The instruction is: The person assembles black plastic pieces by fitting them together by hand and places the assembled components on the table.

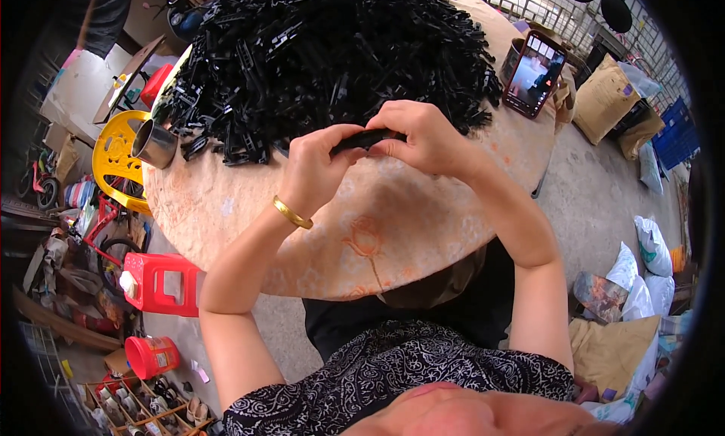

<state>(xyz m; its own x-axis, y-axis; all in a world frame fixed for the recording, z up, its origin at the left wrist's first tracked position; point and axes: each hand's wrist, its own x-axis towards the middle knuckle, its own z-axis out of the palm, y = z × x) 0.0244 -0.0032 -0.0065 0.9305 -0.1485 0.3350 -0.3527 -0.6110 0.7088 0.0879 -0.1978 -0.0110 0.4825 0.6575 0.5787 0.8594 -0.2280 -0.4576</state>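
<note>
Between my two hands is a small, dark, elongated plastic part [368,139], held just above the near edge of a big heap. My left hand [321,157], with a gold bangle on its wrist, is closed on the part's left end. The right end sits pinched in my right hand [423,138]. Fingers cover much of the part, so its exact kind is hidden. Behind my hands rises the heap of black plastic parts [332,58], many of them long and narrow. It lies on a round table with a peach, flower-patterned cloth [226,202].
At the table's right edge a phone [535,75] stands propped up. A metal cup [155,144] is at the left edge, by a yellow chair [113,149]. A red stool [162,281] and a red bucket [152,356] stand lower left. Sacks [604,96] lie on the right.
</note>
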